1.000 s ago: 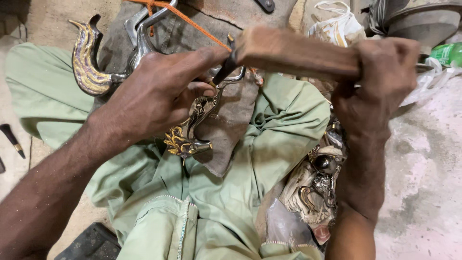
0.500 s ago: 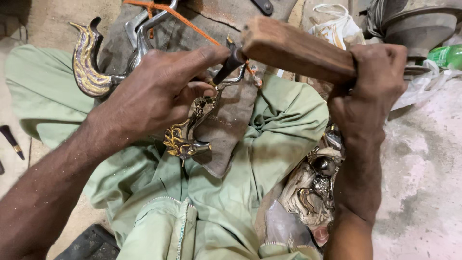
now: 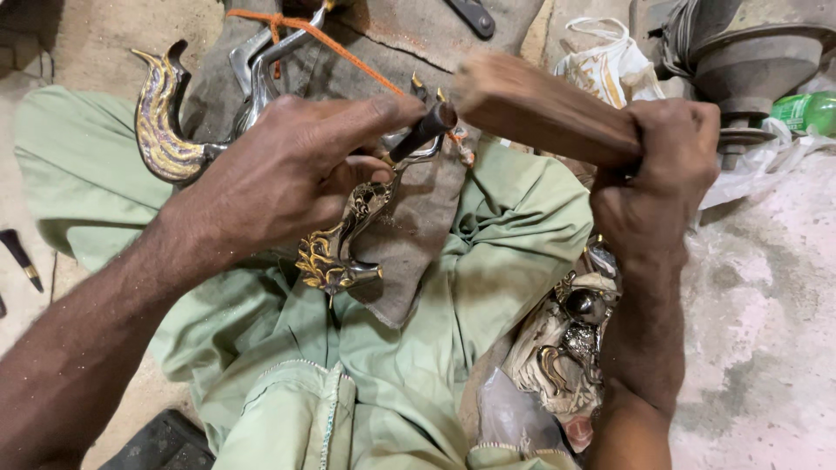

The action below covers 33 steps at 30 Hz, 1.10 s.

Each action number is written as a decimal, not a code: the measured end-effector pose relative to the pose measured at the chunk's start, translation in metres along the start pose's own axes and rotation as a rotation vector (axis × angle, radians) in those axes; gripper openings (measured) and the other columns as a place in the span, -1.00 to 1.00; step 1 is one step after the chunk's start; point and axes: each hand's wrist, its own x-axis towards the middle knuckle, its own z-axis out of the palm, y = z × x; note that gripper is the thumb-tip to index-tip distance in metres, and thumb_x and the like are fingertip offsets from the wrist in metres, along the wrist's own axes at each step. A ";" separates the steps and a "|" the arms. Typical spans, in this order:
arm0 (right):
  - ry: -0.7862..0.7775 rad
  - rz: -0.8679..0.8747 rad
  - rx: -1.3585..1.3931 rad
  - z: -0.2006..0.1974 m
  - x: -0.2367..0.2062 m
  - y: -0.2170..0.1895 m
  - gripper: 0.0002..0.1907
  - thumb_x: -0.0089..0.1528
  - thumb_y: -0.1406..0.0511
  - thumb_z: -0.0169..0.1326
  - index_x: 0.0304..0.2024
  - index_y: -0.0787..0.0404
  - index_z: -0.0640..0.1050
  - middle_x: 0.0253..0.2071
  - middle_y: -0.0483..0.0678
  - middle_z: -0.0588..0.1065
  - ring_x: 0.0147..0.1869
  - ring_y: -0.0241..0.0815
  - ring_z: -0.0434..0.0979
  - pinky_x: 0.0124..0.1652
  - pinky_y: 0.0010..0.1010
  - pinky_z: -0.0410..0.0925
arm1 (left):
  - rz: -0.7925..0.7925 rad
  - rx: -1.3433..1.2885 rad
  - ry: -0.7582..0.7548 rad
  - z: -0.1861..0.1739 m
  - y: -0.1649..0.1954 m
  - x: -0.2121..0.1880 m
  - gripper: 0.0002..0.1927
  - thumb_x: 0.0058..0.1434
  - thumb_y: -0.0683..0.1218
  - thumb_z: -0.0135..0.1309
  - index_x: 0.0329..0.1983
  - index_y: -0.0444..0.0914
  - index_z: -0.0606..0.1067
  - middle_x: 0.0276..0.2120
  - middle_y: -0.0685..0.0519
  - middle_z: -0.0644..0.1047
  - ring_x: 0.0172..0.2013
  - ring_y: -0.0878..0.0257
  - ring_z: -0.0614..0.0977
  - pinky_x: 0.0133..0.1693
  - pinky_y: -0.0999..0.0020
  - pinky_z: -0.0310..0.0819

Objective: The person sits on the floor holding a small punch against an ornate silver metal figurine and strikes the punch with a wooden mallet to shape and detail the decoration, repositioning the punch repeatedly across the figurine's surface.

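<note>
The left hand was closed around a slim dark punch and pressed an ornate brass bird-shaped casting against a grey cloth spread over the person's green-trousered lap. The right hand gripped a wooden block tightly, its far end just beside the punch's top. Another curved brass piece lay at the lap's left edge.
</note>
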 end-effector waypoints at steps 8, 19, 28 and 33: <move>0.030 -0.092 -0.016 0.005 -0.015 0.006 -0.71 0.26 0.59 0.21 -0.06 0.31 0.43 -0.15 0.12 0.50 -0.01 0.05 0.46 -0.05 -0.16 0.37 | -0.030 0.010 -0.019 -0.001 0.004 0.001 -0.47 0.23 -0.29 0.12 0.28 -0.18 0.38 -0.14 -0.11 0.65 -0.23 0.07 0.75 -0.33 0.17 0.61; -0.038 0.004 0.096 0.001 -0.022 -0.003 -0.54 0.03 0.57 0.15 -0.02 0.29 0.42 -0.19 0.08 0.47 -0.10 0.12 0.48 -0.12 -0.12 0.38 | -0.017 0.026 -0.039 -0.001 0.004 0.001 -0.44 0.21 -0.31 0.13 0.28 -0.14 0.40 -0.15 -0.08 0.66 -0.26 0.06 0.73 -0.31 0.16 0.62; -0.094 -0.059 -0.008 -0.003 -0.044 0.010 -0.64 0.22 0.56 0.16 0.02 0.22 0.46 -0.10 0.07 0.50 -0.01 0.09 0.48 0.03 -0.15 0.39 | -0.006 0.025 -0.024 0.001 0.001 0.001 -0.48 0.23 -0.26 0.19 0.26 -0.17 0.42 -0.11 -0.07 0.66 -0.25 0.12 0.74 -0.27 0.18 0.64; -0.104 -0.043 0.015 -0.009 -0.050 0.005 -0.53 0.28 0.35 0.37 0.13 0.22 0.43 -0.14 0.12 0.55 -0.10 0.04 0.58 -0.09 -0.18 0.44 | -0.022 -0.071 0.113 0.010 0.001 -0.002 -0.47 0.25 -0.27 0.24 0.27 -0.20 0.41 -0.13 -0.03 0.67 -0.19 0.19 0.77 -0.21 0.29 0.70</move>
